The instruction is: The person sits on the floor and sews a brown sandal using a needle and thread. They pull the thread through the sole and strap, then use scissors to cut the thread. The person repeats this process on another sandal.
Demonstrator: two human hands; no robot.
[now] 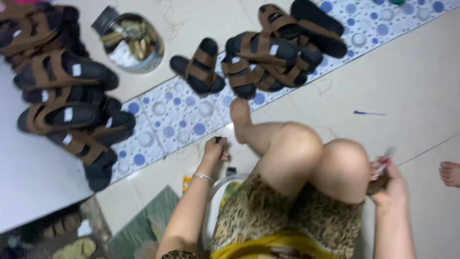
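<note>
I sit low with my knees [316,153] raised and one foot [238,115] on the tiled floor. My left hand [215,149] is closed around a small dark tool near the floor, just left of my knee; a silver bracelet is on that wrist. My right hand [387,180] is out to the right of my knees, gripping a small red-and-white object that is blurred. Black sandals with brown straps lie ahead: one pair [199,67] alone and a heap [282,45] on a blue-dotted mat [177,120].
More brown-strapped sandals [67,96] are stacked at the left on a white surface [28,182]. A metal tin [134,43] with scraps stands at the back. A blue pen [369,113] lies on the floor. Another person's foot [450,173] shows at the right edge.
</note>
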